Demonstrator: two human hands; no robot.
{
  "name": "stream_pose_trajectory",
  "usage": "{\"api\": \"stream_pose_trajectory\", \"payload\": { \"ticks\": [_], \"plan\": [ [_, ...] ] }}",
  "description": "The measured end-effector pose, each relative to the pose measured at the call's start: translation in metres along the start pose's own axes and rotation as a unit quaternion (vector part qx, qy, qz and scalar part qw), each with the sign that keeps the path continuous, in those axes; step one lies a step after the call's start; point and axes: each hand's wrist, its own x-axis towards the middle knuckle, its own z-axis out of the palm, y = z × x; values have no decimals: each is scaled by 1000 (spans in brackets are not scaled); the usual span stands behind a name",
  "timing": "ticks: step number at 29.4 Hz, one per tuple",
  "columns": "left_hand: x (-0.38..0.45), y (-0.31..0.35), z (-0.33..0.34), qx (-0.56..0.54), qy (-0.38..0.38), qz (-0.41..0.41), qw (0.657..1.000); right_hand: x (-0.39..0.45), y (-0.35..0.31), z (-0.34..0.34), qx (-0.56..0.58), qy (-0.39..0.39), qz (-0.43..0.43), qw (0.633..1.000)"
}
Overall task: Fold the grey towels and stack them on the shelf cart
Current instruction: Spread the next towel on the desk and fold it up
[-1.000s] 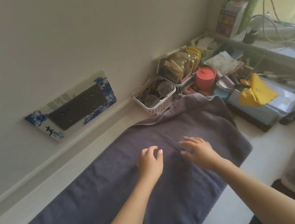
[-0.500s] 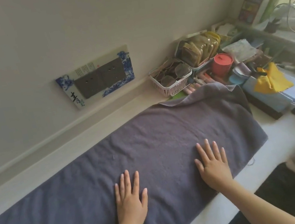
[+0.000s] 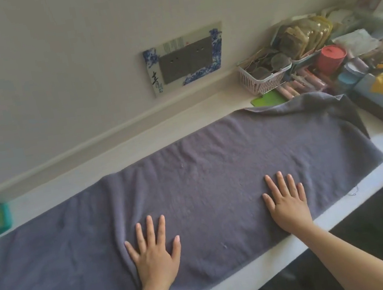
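Lying lengthwise on white surface (image 3: 134, 144): grey towel (image 3: 191, 182), long, doubled, far right corner rumpled. Left hand (image 3: 153, 250) and right hand (image 3: 287, 202) apart, flat on it, fingers spread. Wall plate (image 3: 185, 58) bearing brush-written "青".

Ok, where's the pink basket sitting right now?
In the head view the pink basket sits at the upper right against the wall, just beyond the grey towel's far right corner, left of the red container.

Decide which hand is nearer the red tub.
Right. The right hand lies flat on the towel below the red tub; the left hand presses farther left.
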Motion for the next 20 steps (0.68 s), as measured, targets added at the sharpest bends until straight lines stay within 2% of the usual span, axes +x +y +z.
{"api": "stream_pose_trajectory", "payload": {
  "ticks": [7, 11, 15, 20],
  "plan": [
    [-29, -89, 5, 5, 9, -2, 1000, -55, -66, 26, 7, -12, -29, 999],
    [-33, -107, 2, 14, 1, -3, 1000, -64, -85, 33, 10, -18, -21, 1000],
    [-39, -99, -2, -9, 21, 8, 1000, -68, -90, 27, 14, -28, -25, 999],
    [-31, -51, -19, -41, 31, 76, 996, -75, -82, 18, 44, 14, -30, 998]
  ]
}}
